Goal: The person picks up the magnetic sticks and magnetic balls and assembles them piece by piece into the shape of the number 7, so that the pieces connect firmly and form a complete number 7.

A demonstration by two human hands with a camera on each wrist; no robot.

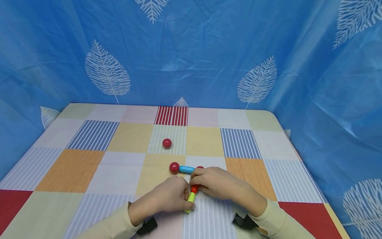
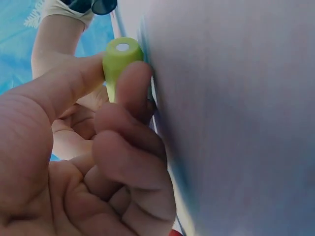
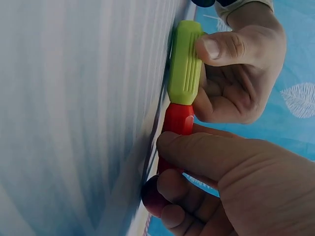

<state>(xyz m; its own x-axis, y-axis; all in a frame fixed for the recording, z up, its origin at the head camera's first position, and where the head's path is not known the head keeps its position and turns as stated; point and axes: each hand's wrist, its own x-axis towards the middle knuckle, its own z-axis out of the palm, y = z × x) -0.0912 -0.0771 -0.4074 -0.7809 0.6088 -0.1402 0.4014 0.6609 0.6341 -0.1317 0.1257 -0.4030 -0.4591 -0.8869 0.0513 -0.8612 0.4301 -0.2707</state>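
Observation:
My left hand [image 1: 170,194] pinches a yellow-green rod [image 3: 185,64] between thumb and forefinger. A pale round disc shows in that rod's end in the left wrist view. My right hand [image 1: 216,182] grips a red rod [image 3: 178,118], which meets the green one end to end in a line. At the red rod's other end, a dark red ball [image 3: 155,196] sits against my right fingers. Beyond the hands, a light blue rod [image 1: 186,169] lies with a red ball [image 1: 174,167] at its left end. My right hand partly covers its right end and the ball there.
Another red ball [image 1: 167,143] lies alone farther back on the patchwork tablecloth [image 1: 122,169]. Blue curtains with white leaf prints [image 1: 191,49] hang behind the table and along both sides. Black straps [image 1: 147,226] sit at the wrists.

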